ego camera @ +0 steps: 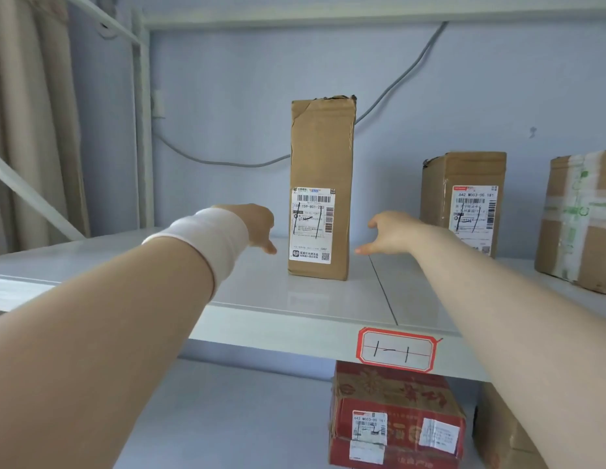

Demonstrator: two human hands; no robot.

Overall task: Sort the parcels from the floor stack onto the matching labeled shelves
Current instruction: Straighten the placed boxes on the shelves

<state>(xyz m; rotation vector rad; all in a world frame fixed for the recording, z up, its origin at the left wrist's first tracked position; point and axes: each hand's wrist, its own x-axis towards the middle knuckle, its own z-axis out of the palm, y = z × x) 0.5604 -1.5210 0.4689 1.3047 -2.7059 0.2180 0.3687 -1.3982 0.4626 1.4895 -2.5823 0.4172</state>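
- Tall parcel [320, 184] stands upright on the shelf [295, 299], set back from the front edge. Its white shipping label faces us, with pen strokes drawn across it.
- On the shelf's front edge we see a red-bordered tag [396, 349] reading "1-1", below the tall parcel and slightly to its right.
- Our left hand [257, 225] hovers just beside the tall parcel's left face. Its fingers [269, 248] are loosely spread and angled down toward the shelf, holding nothing, and a narrow gap shows between them and the cardboard.
- A white wristband [210, 238] wraps the left wrist.
- Our right hand [389, 231] hovers just beside the tall parcel's right face, fingers relaxed and apart, with nothing in its grasp. It appears clear of the box.
- Further right on the same shelf, near the back edge, a second parcel [464, 201] shows a pen-marked label.
- Beyond it a taped parcel [579, 218] is cut off by the edge of the view.
- On the lower shelf [227, 418] a red box [396, 411] with white labels sits under the tag. A brown box [498, 434] just beside it is partly hidden by our right arm.
- A grey cable [227, 162] runs along the wall behind the tall parcel.
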